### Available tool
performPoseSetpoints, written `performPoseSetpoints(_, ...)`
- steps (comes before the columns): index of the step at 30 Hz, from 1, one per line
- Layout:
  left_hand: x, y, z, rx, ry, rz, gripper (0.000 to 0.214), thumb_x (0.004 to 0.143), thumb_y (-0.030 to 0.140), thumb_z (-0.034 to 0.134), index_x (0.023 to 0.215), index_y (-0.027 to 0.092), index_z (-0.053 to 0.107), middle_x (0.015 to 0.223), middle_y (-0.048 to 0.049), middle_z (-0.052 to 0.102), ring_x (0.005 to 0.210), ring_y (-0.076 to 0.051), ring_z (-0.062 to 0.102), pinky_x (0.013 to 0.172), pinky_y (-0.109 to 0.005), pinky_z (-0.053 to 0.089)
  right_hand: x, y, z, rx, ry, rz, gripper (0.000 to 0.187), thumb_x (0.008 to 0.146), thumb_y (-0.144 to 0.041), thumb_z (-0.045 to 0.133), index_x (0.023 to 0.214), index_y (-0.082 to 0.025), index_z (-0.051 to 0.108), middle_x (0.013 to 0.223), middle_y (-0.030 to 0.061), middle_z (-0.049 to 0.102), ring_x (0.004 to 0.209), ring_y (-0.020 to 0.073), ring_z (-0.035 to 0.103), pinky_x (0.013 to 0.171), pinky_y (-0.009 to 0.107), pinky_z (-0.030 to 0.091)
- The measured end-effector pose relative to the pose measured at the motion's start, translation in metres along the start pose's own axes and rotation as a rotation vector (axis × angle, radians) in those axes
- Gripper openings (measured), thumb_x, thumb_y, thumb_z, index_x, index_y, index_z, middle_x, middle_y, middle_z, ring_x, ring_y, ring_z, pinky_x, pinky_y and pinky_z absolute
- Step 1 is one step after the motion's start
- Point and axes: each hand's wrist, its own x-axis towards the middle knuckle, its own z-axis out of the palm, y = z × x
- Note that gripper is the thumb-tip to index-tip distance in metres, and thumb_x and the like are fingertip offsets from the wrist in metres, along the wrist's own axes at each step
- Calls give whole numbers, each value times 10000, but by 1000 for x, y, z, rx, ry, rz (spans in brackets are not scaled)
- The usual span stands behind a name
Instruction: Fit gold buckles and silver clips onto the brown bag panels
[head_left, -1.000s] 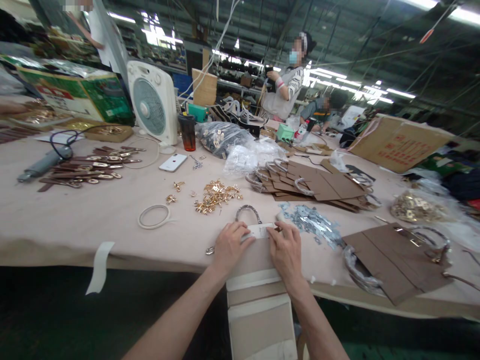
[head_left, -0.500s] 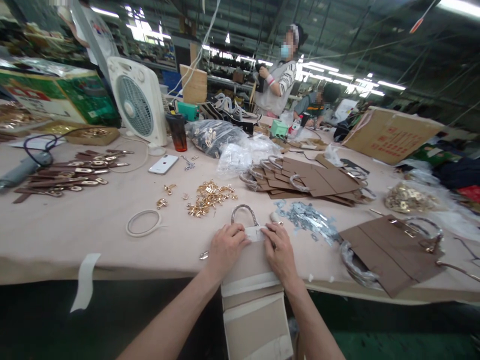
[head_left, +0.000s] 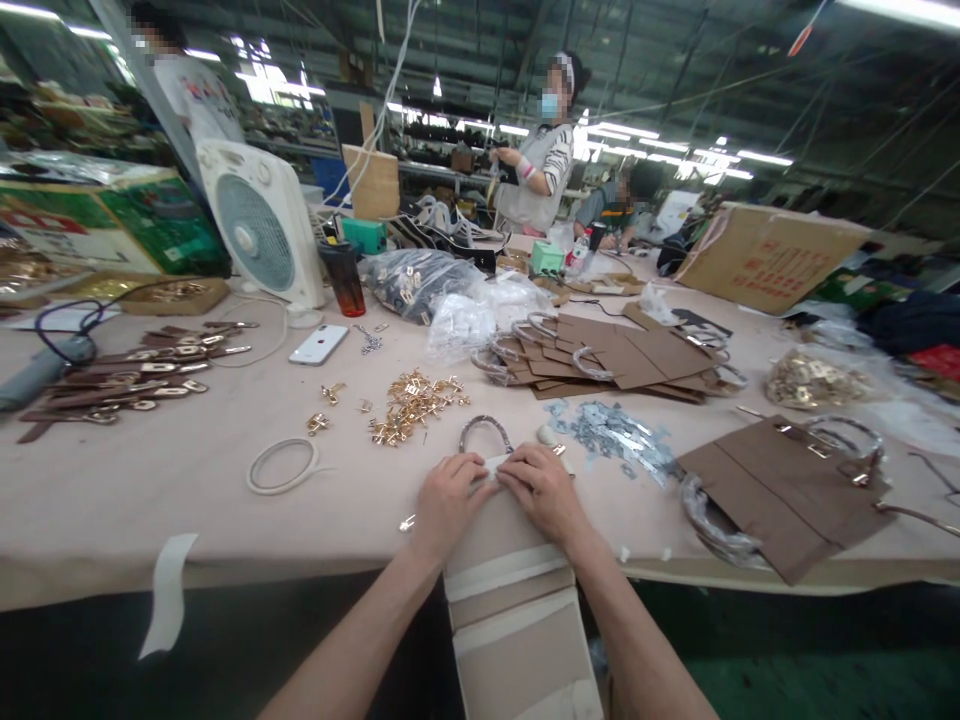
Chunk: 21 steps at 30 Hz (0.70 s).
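Note:
A beige bag panel (head_left: 517, 640) with pale strips across it lies over the table's front edge and hangs down toward me. A wrapped, curved bag handle (head_left: 485, 431) arches beyond its far end. My left hand (head_left: 448, 505) has its bent fingers closed on the left of that far end, by a whitish patch. From the right, my right hand (head_left: 541, 498) grips the same end, fingertips close to the left ones. What lies under the fingertips is hidden. A small metal fitting (head_left: 406, 523) sits just left of my left hand.
Gold fittings (head_left: 416, 405) and grey metal plates (head_left: 622, 440) lie beyond my hands. A tape roll (head_left: 282, 467), phone (head_left: 319, 345), tumbler (head_left: 343, 280) and fan (head_left: 259, 225) stand leftward. Brown bag panels (head_left: 637, 352) are stacked at right, near a brown bag (head_left: 787, 490). Co-workers are behind.
My right hand has shifted left along the panel's far end, closer to my left hand, covering more of the whitish patch. The camera view has turned slightly.

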Motion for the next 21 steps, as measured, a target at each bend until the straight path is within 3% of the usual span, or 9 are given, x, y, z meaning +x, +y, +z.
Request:
performPoseSetpoints(13, 3, -2, -1, -18, -33, 23, 112, 945, 339, 731, 939, 229, 715, 1134, -60, 708, 1052, -249, 639, 944, -417, 506, 7, -1, 14, 101, 31, 106, 147, 984, -280, 661, 901, -256, 779, 939, 57, 725, 984, 239, 643, 933, 399, 497)
performPoseSetpoints(19, 3, -1, -2, 13, -13, 42, 105, 950, 328, 724, 990, 234, 700, 1128, -58, 710, 1077, -247, 651, 953, -419, 533, 4, 4, 17, 244, 65, 129, 150, 979, -314, 670, 938, -253, 801, 957, 67, 739, 989, 232, 661, 939, 393, 514)
performPoseSetpoints(21, 4, 1, -3, 46, -3, 49, 202, 922, 358, 758, 1071, 241, 689, 1131, -61, 712, 1082, -254, 657, 958, -427, 546, 1, 4, 14, 334, 138, 172, 172, 991, -329, 648, 1005, -251, 800, 1016, 73, 746, 1021, 230, 669, 952, 387, 521)
